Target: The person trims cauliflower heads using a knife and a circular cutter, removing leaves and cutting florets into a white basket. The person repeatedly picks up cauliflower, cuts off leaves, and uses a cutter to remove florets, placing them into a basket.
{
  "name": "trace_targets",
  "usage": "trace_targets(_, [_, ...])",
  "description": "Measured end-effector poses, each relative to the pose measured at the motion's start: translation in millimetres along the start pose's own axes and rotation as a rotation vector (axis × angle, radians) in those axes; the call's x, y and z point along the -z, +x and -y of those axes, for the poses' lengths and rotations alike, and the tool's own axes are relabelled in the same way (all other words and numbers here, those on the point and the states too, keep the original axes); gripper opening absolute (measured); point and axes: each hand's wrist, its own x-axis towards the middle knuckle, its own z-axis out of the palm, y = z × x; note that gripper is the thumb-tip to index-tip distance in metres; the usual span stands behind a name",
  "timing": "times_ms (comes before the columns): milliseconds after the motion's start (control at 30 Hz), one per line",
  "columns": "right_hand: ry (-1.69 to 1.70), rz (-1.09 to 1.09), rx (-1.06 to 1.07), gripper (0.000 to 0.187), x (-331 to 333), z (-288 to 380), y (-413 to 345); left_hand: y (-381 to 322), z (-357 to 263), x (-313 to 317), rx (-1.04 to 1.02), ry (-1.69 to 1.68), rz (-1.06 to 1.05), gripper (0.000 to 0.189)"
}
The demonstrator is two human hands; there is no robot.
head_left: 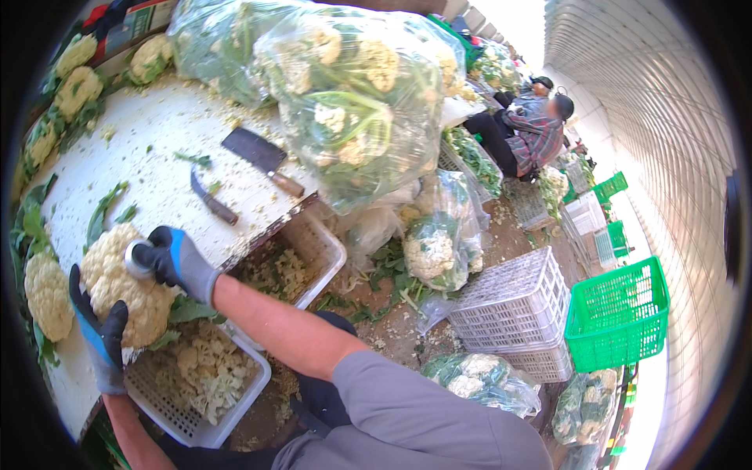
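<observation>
A large cauliflower head point(111, 294) lies at the near edge of the white table. My left hand point(103, 335), in a black, blue and grey glove, holds it against its side with thumb and fingers spread around it. My right hand point(182, 261), gloved alike, grips a round metal tool point(138, 259) whose rim touches the florets. The tool's exact kind is hidden by my fingers. Below the head stands a white plastic crate point(258, 388) with cut florets point(208, 370) inside. Another cauliflower point(48, 296) with leaves rests left of my left hand.
A cleaver point(255, 148) and a curved knife point(211, 197) lie on the crumb-strewn table point(158, 135). Large plastic bags of cauliflower point(358, 100) stand at its far side. Stacked grey crates point(505, 299) and a green basket point(620, 314) are to the right. Two people point(531, 129) sit farther off.
</observation>
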Motion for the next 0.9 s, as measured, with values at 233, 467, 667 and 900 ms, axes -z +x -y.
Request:
trace_targets(233, [-0.129, -0.087, 0.117, 0.031, -5, -20, 4, 24, 18, 11, 0.21, -0.128, -0.014, 0.082])
trace_targets(467, [-0.104, -0.11, 0.148, 0.029, -19, -23, 4, 27, 14, 14, 0.167, -0.086, 0.046, 0.08])
trace_targets(667, [0.233, -0.005, 0.083, 0.026, -20, -22, 1, 22, 12, 6, -0.007, 0.166, -0.16, 0.085])
trace_targets(900, [0.0, -0.046, 0.138, 0.028, -18, -18, 2, 21, 12, -2, -0.149, 0.28, -0.202, 0.092])
